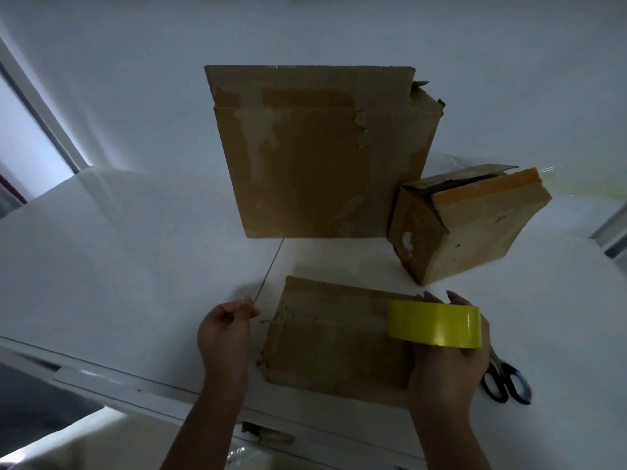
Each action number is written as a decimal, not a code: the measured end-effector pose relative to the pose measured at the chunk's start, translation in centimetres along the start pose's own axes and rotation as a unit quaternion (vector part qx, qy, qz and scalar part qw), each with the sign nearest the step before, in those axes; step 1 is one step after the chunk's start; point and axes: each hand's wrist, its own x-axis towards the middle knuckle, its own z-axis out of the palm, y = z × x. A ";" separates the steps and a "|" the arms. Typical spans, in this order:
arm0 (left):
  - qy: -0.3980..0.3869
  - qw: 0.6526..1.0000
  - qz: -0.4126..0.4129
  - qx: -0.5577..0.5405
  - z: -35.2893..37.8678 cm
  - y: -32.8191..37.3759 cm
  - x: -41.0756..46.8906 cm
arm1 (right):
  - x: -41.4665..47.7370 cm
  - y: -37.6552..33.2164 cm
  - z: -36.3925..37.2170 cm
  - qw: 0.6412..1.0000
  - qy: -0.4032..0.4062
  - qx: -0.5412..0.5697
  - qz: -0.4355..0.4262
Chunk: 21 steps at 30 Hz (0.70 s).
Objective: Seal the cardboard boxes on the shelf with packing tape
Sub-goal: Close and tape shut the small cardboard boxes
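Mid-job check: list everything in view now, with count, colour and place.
large box: 1, brown, back centre
small box: 1, brown, flaps open, right of large box
flat box: 1, brown, front centre
tape roll: 1, yellow, over flat box's right end
scissors: 1, black handles, right of flat box
shelf: 1, white, under everything
left hand: 1, fingers curled, left of flat box
right hand: 1, grips tape roll

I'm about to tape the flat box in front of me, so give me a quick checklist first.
1. Grip: right hand holds tape roll, ok.
2. Loose end: whether left hand pinches it, cannot tell.
3. Target: flat box flaps lie down, ok.
4. Cutter: scissors beside right hand, ok.
5. Next: small box has a flap open, not ok.
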 end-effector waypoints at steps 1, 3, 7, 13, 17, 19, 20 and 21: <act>-0.002 1.000 0.000 0.001 0.0 -0.1 0.2 | -3.1 2.9 -2.2 0.999 -0.019 -0.041 0.019; -0.004 1.000 0.010 0.008 -0.2 -0.6 0.7 | -3.0 3.0 -3.1 0.994 -0.051 -0.088 0.033; -0.008 1.000 -0.014 0.027 0.1 -1.4 0.7 | -1.8 3.5 -2.7 0.997 -0.013 -0.055 0.047; 0.003 0.999 -0.007 0.040 0.1 -1.0 0.8 | -2.1 4.2 -3.2 0.997 -0.015 -0.062 0.038; 0.008 0.997 0.029 0.065 -0.1 -0.9 0.9 | -2.2 4.9 -3.1 0.998 -0.005 -0.067 0.015; 0.008 0.996 0.042 0.080 -0.2 -1.3 1.0 | -2.2 5.2 -3.1 0.997 -0.003 -0.074 0.003; 0.003 0.996 0.037 0.084 -0.2 -1.6 1.1 | -2.1 5.3 -3.1 0.997 -0.003 -0.082 0.001; -0.003 0.996 0.027 0.090 -0.1 -2.0 1.3 | -2.1 5.5 -3.2 0.996 0.000 -0.088 0.003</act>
